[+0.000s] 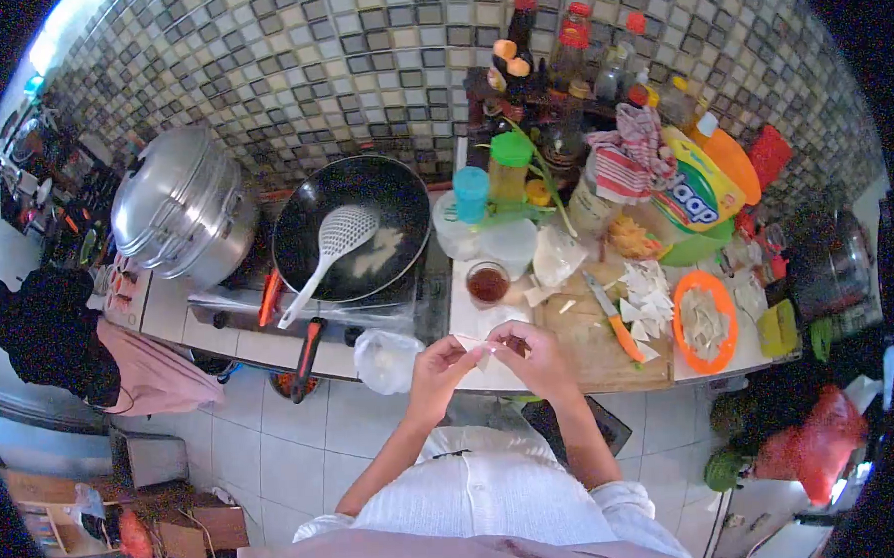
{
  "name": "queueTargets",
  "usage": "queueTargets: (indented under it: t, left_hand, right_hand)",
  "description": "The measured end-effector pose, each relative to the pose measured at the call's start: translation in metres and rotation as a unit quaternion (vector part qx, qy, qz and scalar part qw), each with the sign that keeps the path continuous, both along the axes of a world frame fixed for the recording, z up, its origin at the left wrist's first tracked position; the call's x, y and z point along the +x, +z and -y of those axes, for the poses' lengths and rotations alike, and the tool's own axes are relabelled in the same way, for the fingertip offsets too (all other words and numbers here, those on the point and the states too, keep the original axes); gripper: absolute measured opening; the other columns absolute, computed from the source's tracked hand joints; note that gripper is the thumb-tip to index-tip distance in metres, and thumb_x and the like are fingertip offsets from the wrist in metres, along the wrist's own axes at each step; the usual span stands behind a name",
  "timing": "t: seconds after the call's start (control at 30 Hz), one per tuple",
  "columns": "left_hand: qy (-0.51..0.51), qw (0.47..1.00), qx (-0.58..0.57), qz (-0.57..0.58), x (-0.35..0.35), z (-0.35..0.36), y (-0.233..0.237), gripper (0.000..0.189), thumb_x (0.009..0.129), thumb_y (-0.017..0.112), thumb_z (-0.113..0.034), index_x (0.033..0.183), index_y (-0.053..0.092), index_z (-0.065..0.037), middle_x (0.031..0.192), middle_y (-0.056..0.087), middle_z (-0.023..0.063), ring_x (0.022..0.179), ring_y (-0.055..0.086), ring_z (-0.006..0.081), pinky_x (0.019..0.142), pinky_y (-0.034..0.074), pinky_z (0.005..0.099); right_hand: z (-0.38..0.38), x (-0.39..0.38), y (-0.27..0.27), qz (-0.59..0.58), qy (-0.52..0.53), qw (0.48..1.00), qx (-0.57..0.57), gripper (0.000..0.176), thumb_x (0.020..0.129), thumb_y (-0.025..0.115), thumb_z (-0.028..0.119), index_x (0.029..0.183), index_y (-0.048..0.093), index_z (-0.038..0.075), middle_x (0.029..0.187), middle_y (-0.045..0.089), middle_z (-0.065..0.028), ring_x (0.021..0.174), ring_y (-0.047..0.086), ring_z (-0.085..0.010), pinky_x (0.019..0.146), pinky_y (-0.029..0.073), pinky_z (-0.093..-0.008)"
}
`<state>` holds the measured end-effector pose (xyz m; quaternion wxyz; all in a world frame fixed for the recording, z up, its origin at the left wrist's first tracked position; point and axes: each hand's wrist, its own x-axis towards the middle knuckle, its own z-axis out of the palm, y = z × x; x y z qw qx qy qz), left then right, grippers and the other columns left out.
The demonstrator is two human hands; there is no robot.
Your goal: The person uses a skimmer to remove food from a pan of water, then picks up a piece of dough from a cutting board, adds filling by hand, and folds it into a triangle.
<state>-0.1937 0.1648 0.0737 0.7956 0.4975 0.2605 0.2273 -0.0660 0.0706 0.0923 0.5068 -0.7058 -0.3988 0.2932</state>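
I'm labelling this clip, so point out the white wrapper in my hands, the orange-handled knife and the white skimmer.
white wrapper [476, 346], head view, on its exposed left corner.
orange-handled knife [626, 341], head view, on the orange handle.
white skimmer [348, 229], head view, on the slotted head.

Head view, kitchen counter. Left hand [439, 364] and right hand [540, 355] meet at the near counter edge, both pinching a small white wrapper [480, 349]; just beyond, a glass of dark sauce [487, 282]; to the right, a wooden board [590, 348] bearing an orange-handled knife [613, 322] and cut wrappers [647, 295]; orange plate [680, 309] farther right; to the left, a black wok [394, 197] holding a white slotted spatula [331, 246]; steel steamer pot [179, 206] far left.
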Motion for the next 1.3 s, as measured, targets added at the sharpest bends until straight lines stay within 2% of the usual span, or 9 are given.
queueTargets:
  t: [0.23, 0.33, 0.47, 0.63, 0.8, 1.0, 1.1, 1.23, 1.3]
  left_hand:
    - [0.043, 0.998, 0.033, -0.009, -0.040, -0.032, -0.003, 0.011, 0.079, 0.060, -0.006, 0.087, 0.055, -0.002, 0.081, 0.058, 0.0006, 0.074, 0.052, 0.0053, 0.064, 0.040, 0.0185]
    - [0.052, 0.997, 0.050, -0.014, -0.057, -0.043, -0.009, 0.015, 0.080, 0.059, -0.010, 0.092, 0.054, -0.003, 0.084, 0.056, -0.0006, 0.079, 0.051, 0.0062, 0.068, 0.040, 0.0202]
    - [-0.057, 0.993, 0.072, -0.070, -0.089, -0.059, -0.031, 0.016, 0.083, 0.056, -0.014, 0.094, 0.053, -0.003, 0.086, 0.055, -0.0009, 0.082, 0.051, 0.0078, 0.071, 0.041, 0.0228]
    - [-0.121, 0.991, 0.033, -0.055, -0.121, -0.067, -0.043, 0.018, 0.086, 0.051, -0.014, 0.098, 0.052, 0.000, 0.093, 0.057, 0.0042, 0.088, 0.054, 0.0115, 0.080, 0.043, 0.0237]
    - [-0.114, 0.990, 0.001, -0.081, -0.140, -0.078, -0.049, 0.019, 0.087, 0.049, -0.013, 0.100, 0.051, 0.001, 0.096, 0.056, 0.0058, 0.093, 0.055, 0.0137, 0.082, 0.042, 0.0247]
    - [-0.116, 0.987, 0.042, -0.098, -0.149, -0.090, -0.052, 0.019, 0.087, 0.049, -0.015, 0.097, 0.053, 0.001, 0.093, 0.057, 0.0061, 0.089, 0.055, 0.0131, 0.080, 0.043, 0.0250]
    - [-0.129, 0.984, 0.067, -0.100, -0.139, -0.090, -0.049, 0.016, 0.087, 0.049, -0.016, 0.090, 0.054, -0.001, 0.088, 0.057, 0.0049, 0.082, 0.054, 0.0109, 0.076, 0.042, 0.0239]
    - [-0.171, 0.977, 0.091, -0.085, -0.112, -0.079, -0.044, 0.021, 0.089, 0.046, -0.021, 0.081, 0.052, -0.003, 0.078, 0.055, 0.0018, 0.073, 0.049, 0.0090, 0.069, 0.040, 0.0227]
    - [-0.201, 0.975, 0.094, -0.034, -0.095, -0.071, -0.050, 0.023, 0.090, 0.044, -0.022, 0.078, 0.051, -0.003, 0.075, 0.054, 0.0012, 0.070, 0.048, 0.0087, 0.067, 0.040, 0.0225]
  right_hand:
    - [-0.050, -0.027, 0.023, 0.036, 0.071, 0.997, -0.009, 0.011, 0.074, 0.062, 0.013, 0.080, 0.060, 0.004, 0.067, 0.053, 0.0005, 0.054, 0.042, -0.0051, 0.050, 0.035, -0.0203]
    - [-0.084, -0.025, 0.013, 0.133, 0.055, 0.989, 0.039, 0.015, 0.070, 0.061, 0.017, 0.077, 0.059, 0.004, 0.066, 0.055, -0.0092, 0.059, 0.054, -0.0235, 0.058, 0.043, -0.0332]
    - [-0.162, -0.005, -0.012, 0.235, -0.024, 0.971, 0.024, 0.011, 0.072, 0.056, 0.015, 0.076, 0.060, 0.005, 0.072, 0.059, -0.0138, 0.067, 0.058, -0.0300, 0.061, 0.045, -0.0395]
    - [-0.269, 0.015, -0.050, 0.392, -0.076, 0.907, -0.136, 0.013, 0.072, 0.053, 0.012, 0.078, 0.061, 0.004, 0.075, 0.061, -0.0161, 0.070, 0.060, -0.0311, 0.063, 0.048, -0.0397]
    - [-0.322, 0.023, -0.069, 0.365, -0.098, 0.899, -0.222, 0.012, 0.074, 0.055, 0.012, 0.077, 0.060, 0.002, 0.087, 0.061, -0.0173, 0.081, 0.059, -0.0358, 0.069, 0.048, -0.0462]
    - [-0.334, 0.039, -0.079, 0.345, -0.085, 0.906, -0.232, 0.020, 0.072, 0.058, 0.015, 0.088, 0.058, 0.004, 0.091, 0.059, -0.0186, 0.088, 0.057, -0.0348, 0.072, 0.047, -0.0446]
    - [-0.303, 0.022, -0.035, 0.333, -0.098, 0.924, -0.161, 0.018, 0.070, 0.059, 0.015, 0.085, 0.060, 0.005, 0.085, 0.061, -0.0167, 0.083, 0.059, -0.0331, 0.068, 0.047, -0.0427]
    - [-0.228, 0.008, -0.006, 0.271, 0.115, 0.955, 0.036, 0.028, 0.072, 0.059, 0.017, 0.098, 0.057, 0.006, 0.068, 0.061, -0.0114, 0.059, 0.058, -0.0229, 0.056, 0.044, -0.0327]
    - [-0.171, -0.003, 0.014, 0.216, 0.232, 0.948, 0.004, 0.030, 0.074, 0.060, 0.020, 0.099, 0.056, 0.005, 0.068, 0.061, -0.0089, 0.060, 0.057, -0.0174, 0.055, 0.044, -0.0301]
